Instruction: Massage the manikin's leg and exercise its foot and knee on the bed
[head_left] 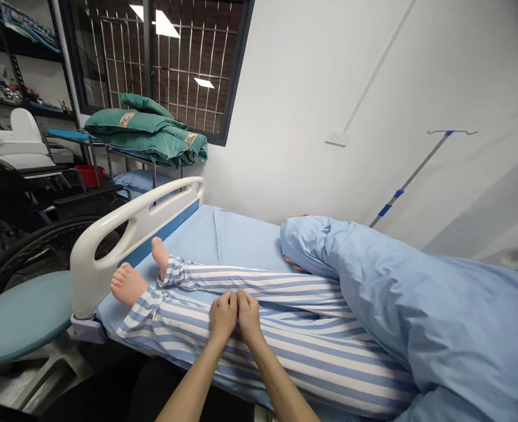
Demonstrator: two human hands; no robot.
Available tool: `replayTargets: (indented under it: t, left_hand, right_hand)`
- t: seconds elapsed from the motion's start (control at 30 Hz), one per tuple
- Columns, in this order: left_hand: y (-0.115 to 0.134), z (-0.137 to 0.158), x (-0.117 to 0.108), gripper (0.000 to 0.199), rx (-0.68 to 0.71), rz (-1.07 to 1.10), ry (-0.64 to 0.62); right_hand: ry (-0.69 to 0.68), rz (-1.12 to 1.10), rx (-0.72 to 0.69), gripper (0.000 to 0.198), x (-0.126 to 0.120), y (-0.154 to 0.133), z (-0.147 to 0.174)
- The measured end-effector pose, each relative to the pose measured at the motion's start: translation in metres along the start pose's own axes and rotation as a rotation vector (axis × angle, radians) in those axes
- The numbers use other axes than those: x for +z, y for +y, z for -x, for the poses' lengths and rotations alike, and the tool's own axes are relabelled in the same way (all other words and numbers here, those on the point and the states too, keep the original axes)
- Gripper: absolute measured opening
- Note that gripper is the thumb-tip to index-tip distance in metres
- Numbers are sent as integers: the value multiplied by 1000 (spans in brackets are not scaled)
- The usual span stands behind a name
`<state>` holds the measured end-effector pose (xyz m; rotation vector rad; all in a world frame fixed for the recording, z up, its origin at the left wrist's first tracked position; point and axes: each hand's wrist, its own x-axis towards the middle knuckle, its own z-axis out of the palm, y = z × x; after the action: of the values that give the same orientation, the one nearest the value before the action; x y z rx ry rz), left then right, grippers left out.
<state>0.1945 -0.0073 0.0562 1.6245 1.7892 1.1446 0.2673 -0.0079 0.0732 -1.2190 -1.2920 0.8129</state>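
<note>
Though rumpled, striped cloth trousers (307,354)

Brt w/ glare on window (166,55)

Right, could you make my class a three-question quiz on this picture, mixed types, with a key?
1. True or false: the left hand and right hand are side by side at the striped trousers.
2. What colour is the bedding heaped by the window? A) red B) green C) white
3. Which is nearer the white bed-end panel: the feet or the hands?

Key: 1. True. 2. B. 3. The feet.
</note>
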Motion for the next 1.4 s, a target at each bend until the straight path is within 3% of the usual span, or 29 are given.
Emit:
replayTargets:
  t: [0.17,0.43,0.67,0.83,0.97,1.03,1.1,1.23,1.4]
  left_hand:
    - [1,3,-1,32,33,-77,-68]
    - [5,2,-1,32,18,-82,-51]
    - [4,0,2,30,7,-24,-53]
    - [26,-9,4,31,-92,373,-148]
    - [56,-10,1,29,-303,863,-124]
    - [60,-8,2,30,-366,965,-93]
    - [53,-4,5,31,-281,854,-48]
    - [24,6,16,32,7,339,-25]
    - [14,10,22,32,38,101,-34]
  right_hand:
    - [-91,135,-163,37,-12,-30,0]
    - [9,111,-33,35,-11,20,11]
    - [23,82,-13,38,-11,20,12]
    - [87,13,7,39,-13,22,11]
    - [80,-90,28,41,-15,27,10]
    - [71,-120,28,40,-16,26,9]
    - [84,-105,29,40,-17,24,10]
    - [118,-71,11,37,-17,20,11]
    - [108,-103,27,33,-17,23,9]
